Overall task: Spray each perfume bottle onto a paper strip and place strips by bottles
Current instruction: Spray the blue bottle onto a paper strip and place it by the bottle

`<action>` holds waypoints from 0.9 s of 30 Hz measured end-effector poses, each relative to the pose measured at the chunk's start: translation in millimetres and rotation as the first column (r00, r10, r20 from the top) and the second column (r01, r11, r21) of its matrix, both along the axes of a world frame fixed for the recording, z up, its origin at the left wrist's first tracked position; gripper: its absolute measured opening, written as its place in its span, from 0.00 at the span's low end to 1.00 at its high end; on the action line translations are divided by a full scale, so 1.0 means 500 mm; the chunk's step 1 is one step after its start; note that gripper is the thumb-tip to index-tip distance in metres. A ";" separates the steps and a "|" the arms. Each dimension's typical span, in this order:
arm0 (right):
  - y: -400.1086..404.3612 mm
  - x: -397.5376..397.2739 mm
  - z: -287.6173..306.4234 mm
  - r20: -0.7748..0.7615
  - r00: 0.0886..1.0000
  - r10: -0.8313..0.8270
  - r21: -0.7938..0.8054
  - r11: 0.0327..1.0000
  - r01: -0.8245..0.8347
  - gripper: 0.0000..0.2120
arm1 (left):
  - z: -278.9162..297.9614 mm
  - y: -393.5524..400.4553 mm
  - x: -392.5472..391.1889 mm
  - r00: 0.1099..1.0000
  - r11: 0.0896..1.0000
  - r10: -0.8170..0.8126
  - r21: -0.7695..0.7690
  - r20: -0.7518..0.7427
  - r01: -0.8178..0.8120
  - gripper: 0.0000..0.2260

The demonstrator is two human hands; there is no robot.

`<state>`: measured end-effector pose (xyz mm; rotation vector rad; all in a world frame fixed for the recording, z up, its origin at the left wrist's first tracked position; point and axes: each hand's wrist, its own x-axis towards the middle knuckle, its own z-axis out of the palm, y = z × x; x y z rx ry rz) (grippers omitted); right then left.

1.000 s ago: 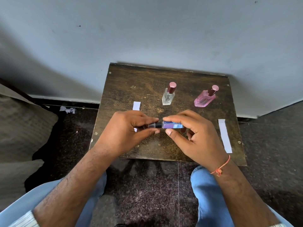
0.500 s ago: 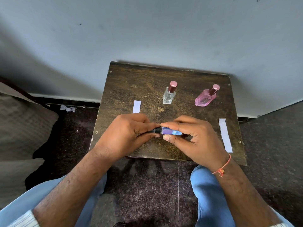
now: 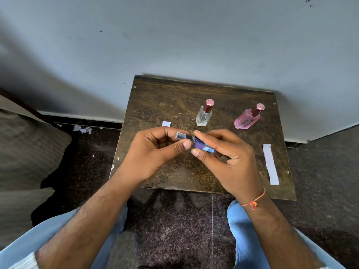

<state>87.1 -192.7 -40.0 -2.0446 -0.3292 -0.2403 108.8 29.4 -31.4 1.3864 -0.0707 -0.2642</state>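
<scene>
Above the middle of a dark wooden table, my right hand pinches a small purple-blue perfume bottle, held on its side. My left hand pinches the bottle's clear cap at its left end, slightly apart from the body. A clear bottle with a maroon cap stands behind my hands. A pink bottle with a maroon cap stands to the right of it. One white paper strip lies near the right edge. Another strip shows its top end behind my left hand.
The table stands against a pale grey wall. Dark speckled floor surrounds it. A brown cushion lies at the left, with paper scraps on the floor by the wall. My knees in blue jeans sit below the table's front edge.
My hands rose and turned the purple bottle. The clear cap now shows in my left fingers, pulled a little off the bottle's end.
</scene>
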 end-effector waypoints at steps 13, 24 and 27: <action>0.044 0.010 -0.006 -0.133 0.990 0.052 -0.015 0.998 -0.054 0.17 | -0.005 0.057 -0.003 0.987 0.970 -0.050 0.243 0.152 0.012 0.10; 0.124 0.047 -0.024 -0.186 0.962 -0.199 0.002 0.979 0.203 0.13 | -0.041 0.114 -0.005 0.953 0.498 -0.135 0.850 0.270 -0.170 0.20; 0.149 0.065 -0.031 -0.188 0.950 -0.249 0.007 0.967 0.254 0.12 | -0.036 0.110 -0.014 0.964 0.400 -0.183 0.911 0.192 -0.105 0.21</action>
